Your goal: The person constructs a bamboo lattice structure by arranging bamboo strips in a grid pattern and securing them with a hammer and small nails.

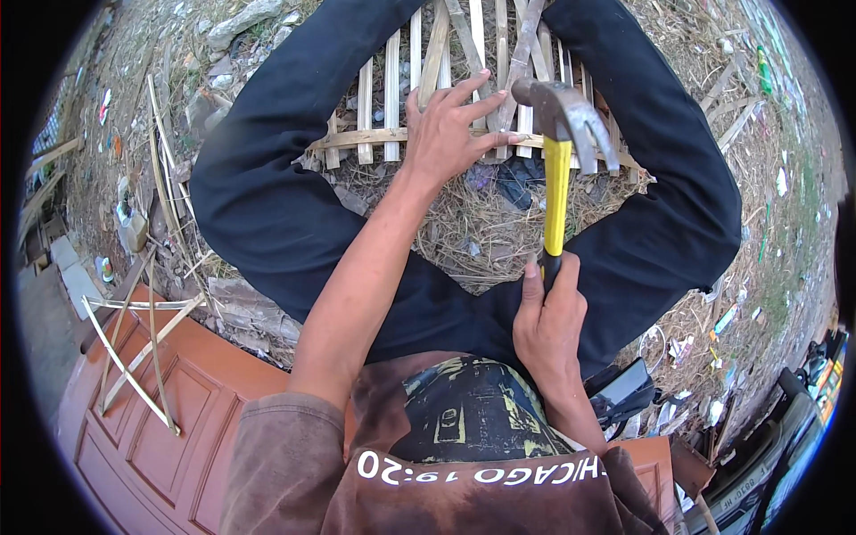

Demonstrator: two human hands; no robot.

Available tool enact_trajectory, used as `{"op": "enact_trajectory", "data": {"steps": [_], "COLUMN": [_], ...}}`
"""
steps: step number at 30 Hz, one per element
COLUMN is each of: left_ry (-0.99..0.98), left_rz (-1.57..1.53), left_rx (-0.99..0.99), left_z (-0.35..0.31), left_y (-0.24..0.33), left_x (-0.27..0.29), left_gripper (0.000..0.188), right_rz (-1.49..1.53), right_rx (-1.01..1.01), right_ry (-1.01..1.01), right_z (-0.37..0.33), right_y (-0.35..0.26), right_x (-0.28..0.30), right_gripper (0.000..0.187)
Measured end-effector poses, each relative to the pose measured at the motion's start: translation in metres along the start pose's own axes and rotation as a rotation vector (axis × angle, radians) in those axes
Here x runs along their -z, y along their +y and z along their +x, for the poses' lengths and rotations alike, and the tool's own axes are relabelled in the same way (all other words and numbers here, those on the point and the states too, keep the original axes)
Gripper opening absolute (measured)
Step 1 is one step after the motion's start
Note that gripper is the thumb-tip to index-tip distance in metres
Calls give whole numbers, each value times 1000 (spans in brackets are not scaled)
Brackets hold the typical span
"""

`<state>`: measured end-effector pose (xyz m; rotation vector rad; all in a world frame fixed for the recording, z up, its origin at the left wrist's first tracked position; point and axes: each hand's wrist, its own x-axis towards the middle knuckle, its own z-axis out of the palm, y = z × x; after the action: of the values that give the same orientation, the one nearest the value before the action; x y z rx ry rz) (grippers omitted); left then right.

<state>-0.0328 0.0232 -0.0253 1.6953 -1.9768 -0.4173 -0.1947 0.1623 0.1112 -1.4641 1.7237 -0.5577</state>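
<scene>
My right hand (551, 325) is wrapped round the dark grip of a claw hammer (557, 192). The hammer stands raised in front of me, its yellow handle pointing up and its worn metal head over the woodwork. Beneath it lies a frame of thin wooden slats (392, 94), several side by side and some crossing at a slant, joined by a crosspiece (370, 136). My left hand (450, 125) rests on the slats with its fingers spread, the thumb along the crosspiece near the hammer head. No nail can be made out. The far part of the frame runs out of view.
My legs in black trousers bend round the frame on both sides. Dry grass and litter cover the ground. A brown panelled door (214, 392) lies at the lower left with loose wooden strips (134, 361) on it. A rock (242, 21) sits at the far left.
</scene>
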Motion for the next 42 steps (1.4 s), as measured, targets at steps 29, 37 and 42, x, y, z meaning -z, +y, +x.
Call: {"op": "enact_trajectory", "data": {"steps": [29, 37, 42], "left_ry": [-83, -67, -32], "left_rz": [-100, -63, -54], "left_rx": [-6, -13, -19], "left_z": [1, 0, 1], "left_y": [-19, -18, -17], "left_x": [10, 5, 4], "left_gripper": [101, 105, 108], "right_rz": [-17, -28, -40], "right_rx": [-90, -138, -168], "right_ry": [-28, -136, -102], "right_z": [13, 22, 37], "right_y": [24, 27, 25], "right_x": [16, 9, 10], "right_gripper": [14, 17, 17]}}
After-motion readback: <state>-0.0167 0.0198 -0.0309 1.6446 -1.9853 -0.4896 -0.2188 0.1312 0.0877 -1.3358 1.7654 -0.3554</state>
